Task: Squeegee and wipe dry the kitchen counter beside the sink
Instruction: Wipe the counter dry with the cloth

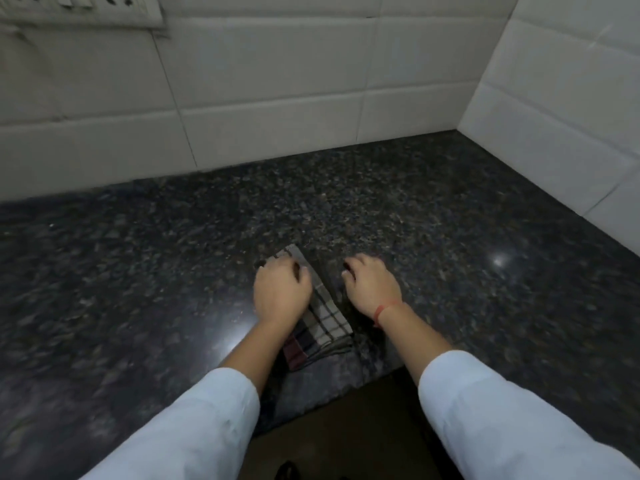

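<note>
Directly below the head camera: dark speckled stone counter [450, 237], glossy, with light glare in two spots. Frame soft with blur.

Checked cloth [325, 323], pale with dark grid lines and some brown and grey squares, lies flat on the counter near its front edge, about the middle of that edge. It runs as a folded strip from the front edge back toward the wall. Its near end reaches almost to the edge.

Left hand [282, 292] on the far half of the cloth, palm down, fingers [277, 263] curled over and gripping the fabric.

Right hand [372, 289] just beside the cloth on its right, on bare stone, apart from the fabric. Fingers [349, 268] loosely bent, tips down on the counter, nothing seen in them. Red thread [381, 311] round that wrist.

Both forearms in white sleeves [194, 427], pushed back from the wrists.

White tiled wall [259, 81] along the back edge and the right edge; they meet at the back right corner. Switch panel [79, 8] on the wall, upper left. Dark floor [346, 427] below the front edge.
</note>
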